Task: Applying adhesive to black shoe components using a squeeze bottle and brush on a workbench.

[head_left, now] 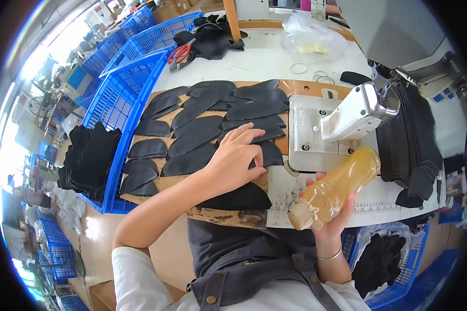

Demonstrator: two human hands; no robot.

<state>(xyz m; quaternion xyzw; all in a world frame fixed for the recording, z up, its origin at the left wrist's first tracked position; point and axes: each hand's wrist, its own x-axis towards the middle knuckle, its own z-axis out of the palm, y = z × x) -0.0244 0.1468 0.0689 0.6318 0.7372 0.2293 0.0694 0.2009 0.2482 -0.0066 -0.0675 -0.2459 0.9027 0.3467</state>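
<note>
holding a bottle point(340, 184) of yellowish liquid, the right hand point(333, 230) has its fingers wrapped round it, right of center in the frame. left hand point(237, 158), mid-frame, has its fingers loosely curled, thumb and index tips close; can't tell if they pinch anything or touch the black pieces point(194, 137) below. step in hand looks like handling the bottle beside the laid-out pieces. next move probably calls for a firm right-hand grip and control of the low neck end, with the left fingers free to steady it or work on a piece. bottle is clear, soft-looking plastic, waisted, lying aslant: base toward upper right, tan cap point(298, 216) toward lower left, something bunched round its neck; can't tell if it's sealed. pieces are dark, flat, leaf-like, several overlapping, on a tan board point(233, 218) with dark smudges along its front edge. further out: white machine point(353, 114) right of center, just beyond the bottle; printed scale point(371, 206) along the table edge below it; tall black stack point(412, 129) at right; red-handled scissors point(180, 53) and plastic bag point(316, 36) toward the top; blue crate point(124, 98) upper left, another blue crate point(417, 262) lower right.
</note>
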